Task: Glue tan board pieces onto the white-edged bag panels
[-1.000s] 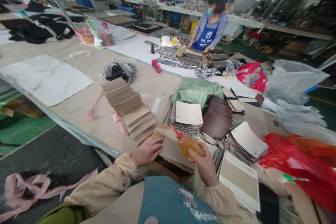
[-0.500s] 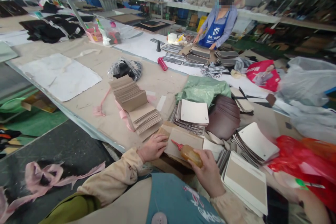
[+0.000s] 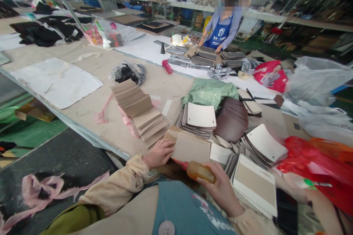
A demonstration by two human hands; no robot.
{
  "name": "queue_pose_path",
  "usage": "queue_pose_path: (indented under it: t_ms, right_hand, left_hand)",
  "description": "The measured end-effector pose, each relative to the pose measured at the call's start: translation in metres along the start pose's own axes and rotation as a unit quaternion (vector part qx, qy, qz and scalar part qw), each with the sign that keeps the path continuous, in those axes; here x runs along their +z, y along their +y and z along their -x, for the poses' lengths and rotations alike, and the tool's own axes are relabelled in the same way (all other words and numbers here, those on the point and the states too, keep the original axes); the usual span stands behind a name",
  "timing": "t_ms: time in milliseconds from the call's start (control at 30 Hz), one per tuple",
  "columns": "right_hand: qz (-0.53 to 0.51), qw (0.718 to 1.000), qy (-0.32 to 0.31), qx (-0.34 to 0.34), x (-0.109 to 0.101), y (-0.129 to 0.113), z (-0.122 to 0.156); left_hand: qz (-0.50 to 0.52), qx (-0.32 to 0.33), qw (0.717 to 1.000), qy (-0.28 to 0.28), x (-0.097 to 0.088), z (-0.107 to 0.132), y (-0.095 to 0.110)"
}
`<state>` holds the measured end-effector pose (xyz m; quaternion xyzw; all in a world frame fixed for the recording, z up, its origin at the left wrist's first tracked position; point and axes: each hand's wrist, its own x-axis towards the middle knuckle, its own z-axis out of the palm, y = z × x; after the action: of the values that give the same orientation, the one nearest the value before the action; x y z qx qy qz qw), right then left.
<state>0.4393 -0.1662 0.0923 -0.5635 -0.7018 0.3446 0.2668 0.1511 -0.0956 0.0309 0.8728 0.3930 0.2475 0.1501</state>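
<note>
Smooth plastic bottle (image 3: 200, 172), matt board (image 3: 192, 147)

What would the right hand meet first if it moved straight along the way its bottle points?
Probably the left hand: the bottle points its red nozzle toward it. The beige panel could come sooner; depth is unclear.

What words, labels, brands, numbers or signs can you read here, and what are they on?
None clearly enough to quote.
Blue apron across the table: white logo and Chinese characters, too blurred.
Teal apron in front: slanted white lettering, not legible.
Pink-red bag: white marks, too blurred.
Amber bottle: no lettering I can make out.
</note>
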Motion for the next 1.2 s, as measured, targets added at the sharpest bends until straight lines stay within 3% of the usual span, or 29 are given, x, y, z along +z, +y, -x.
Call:
queue_pose_path:
  t_ms: [100,300,533,733,867,1067,1200]
  right_hand:
    - [0.015,0.999,0.030,0.001,-0.003,0.003,-0.001]
    - [0.043,0.999,0.019,-0.026,0.001,0.002,-0.014]
    - [0.097,0.990,0.102,-0.006,0.006,0.009,-0.034]
    - [0.034,0.999,0.003,-0.031,-0.001,-0.002,-0.023]
    - [-0.035,0.999,0.011,0.014,-0.005,0.003,-0.011]
    - [-0.099,0.973,0.122,0.170,-0.042,0.043,0.022]
    - [-0.020,0.974,0.141,0.179,-0.071,0.060,0.044]
  left_hand:
    - [-0.002,-0.001,1.000,0.007,0.002,0.001,-0.001]
    - [-0.004,0.000,1.000,0.004,0.004,0.002,-0.002]
    - [-0.001,-0.004,1.000,0.003,0.001,0.000,0.001]
    - [0.002,-0.003,1.000,0.011,0.003,0.001,-0.001]
    - [-0.002,-0.001,1.000,0.005,0.004,0.001,-0.003]
    - [0.001,0.000,1.000,-0.001,0.001,0.000,-0.001]
    - [-0.001,0.001,1.000,0.005,0.002,0.000,-0.002]
